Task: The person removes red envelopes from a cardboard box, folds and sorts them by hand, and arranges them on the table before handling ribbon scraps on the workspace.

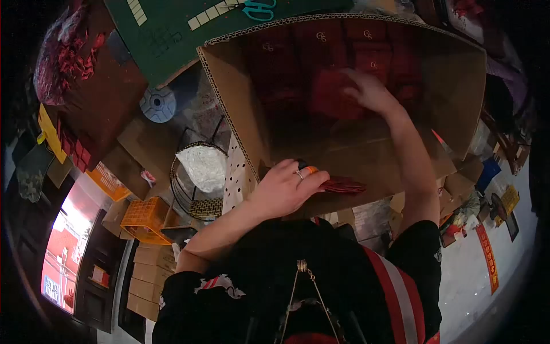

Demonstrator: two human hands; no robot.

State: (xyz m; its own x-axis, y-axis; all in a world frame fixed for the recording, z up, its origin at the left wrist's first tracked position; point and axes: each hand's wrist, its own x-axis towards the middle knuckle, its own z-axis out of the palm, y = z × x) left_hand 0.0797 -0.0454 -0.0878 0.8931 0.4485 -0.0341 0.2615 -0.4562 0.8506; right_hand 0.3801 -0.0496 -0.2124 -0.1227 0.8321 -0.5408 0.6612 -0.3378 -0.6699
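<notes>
My left hand, with rings on its fingers, is closed on a small stack of flat red packets at the near edge of a large open cardboard box. Inside the box, my right hand is smeared by motion. A blurred red packet is at its fingertips and appears to be held. Rows of dark red boxes with pale letter marks line the far side of the cardboard box. Shadow hides much of the box's inside.
A green board with pale labels and blue-handled scissors lies beyond the box. Left of the box are a round chair with a white plastic bag, an orange crate and stacked cartons. A fan stands at right.
</notes>
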